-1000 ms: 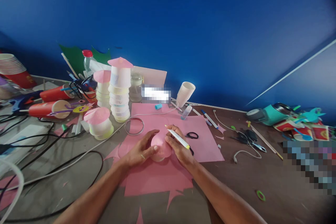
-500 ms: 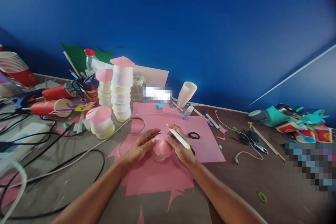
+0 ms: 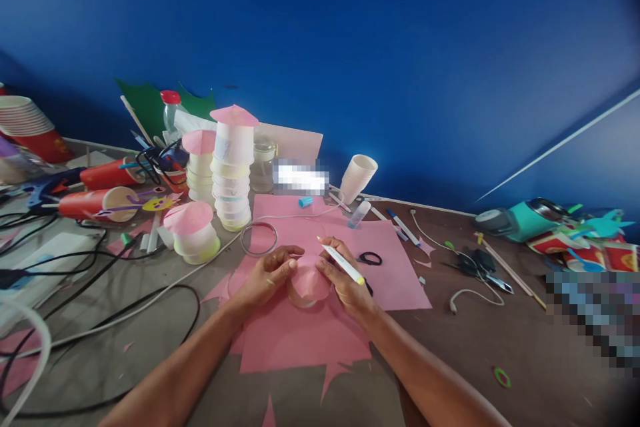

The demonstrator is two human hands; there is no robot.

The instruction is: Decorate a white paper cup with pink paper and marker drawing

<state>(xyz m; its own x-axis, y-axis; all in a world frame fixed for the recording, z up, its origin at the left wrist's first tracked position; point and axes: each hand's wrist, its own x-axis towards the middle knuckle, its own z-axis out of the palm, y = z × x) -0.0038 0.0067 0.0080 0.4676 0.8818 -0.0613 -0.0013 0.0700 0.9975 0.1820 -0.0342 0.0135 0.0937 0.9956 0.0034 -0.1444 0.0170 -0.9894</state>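
A small pink paper cone [image 3: 311, 275] lies between my hands, over a pale round rim [image 3: 305, 302] that I cannot fully make out. My left hand [image 3: 270, 275] holds the cone's left side with thumb and fingers. My right hand [image 3: 349, 285] presses its thumb on the right side while gripping a white marker [image 3: 343, 263]. The marker's yellow end points down to the right, its tip up to the left. Pink paper sheets [image 3: 300, 350] lie beneath. Black scissor handles [image 3: 371, 258] show right of my right hand, the rest hidden.
Stacked white cups with pink paper tops [image 3: 234, 167] stand back left, near a shorter pink-topped cup [image 3: 190, 230]. Plain paper cups [image 3: 358, 179] stand behind the sheets. Cables [image 3: 165, 290] cross the left side; a clear tape ring [image 3: 259, 240] lies near my left hand. A turquoise bottle [image 3: 530, 219] lies right.
My left fingers have curled slightly along the edge of the pink paper cone. Both hands otherwise stay in place, and the marker remains in my right hand.
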